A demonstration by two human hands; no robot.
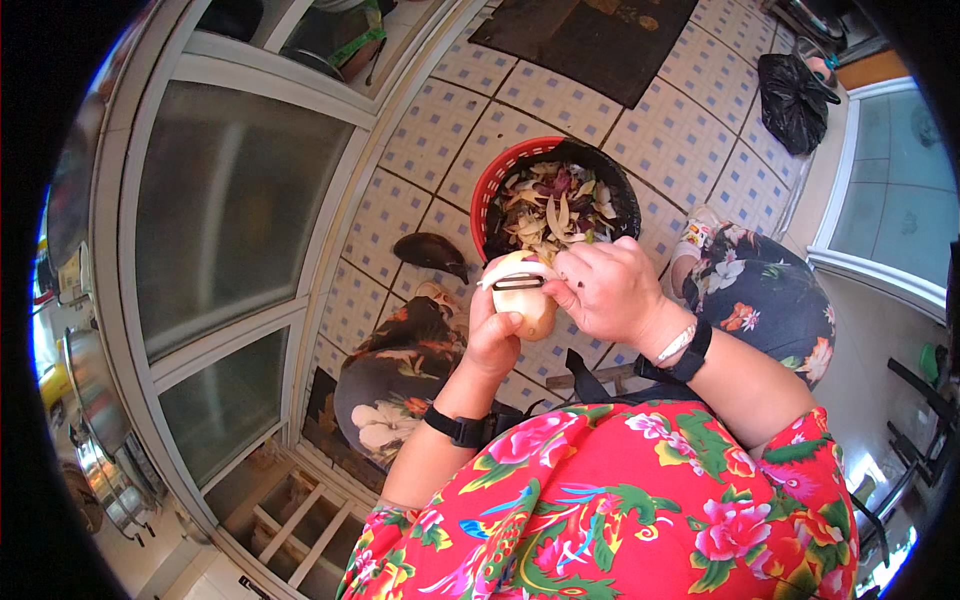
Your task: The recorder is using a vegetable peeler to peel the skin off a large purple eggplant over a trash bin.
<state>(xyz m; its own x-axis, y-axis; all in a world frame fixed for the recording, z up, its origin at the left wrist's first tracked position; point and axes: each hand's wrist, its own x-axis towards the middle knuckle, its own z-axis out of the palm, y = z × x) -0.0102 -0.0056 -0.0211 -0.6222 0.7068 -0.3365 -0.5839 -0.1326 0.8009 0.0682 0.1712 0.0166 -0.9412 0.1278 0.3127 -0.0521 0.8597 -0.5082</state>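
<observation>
My left hand [492, 330] grips a potato [531, 319], thumb along its near side. Most of the potato's visible near end looks pale. In my right hand [615, 289] is a white-framed vegetable peeler [517, 270], its slotted metal blade lying across the potato. The handle is mostly hidden in my fingers. Just beyond both hands stands a red plastic basket [480, 199] lined with a black bag [615, 161]. Peelings and vegetable scraps [559, 206] fill much of it.
A dark, curved object [431, 251] lies on the tiled floor [480, 131] left of the basket. A dark mat [589, 41] is farther off. At the far right sits a tied black plastic bag [795, 101]. White-framed glass panels [232, 202] rise along the left.
</observation>
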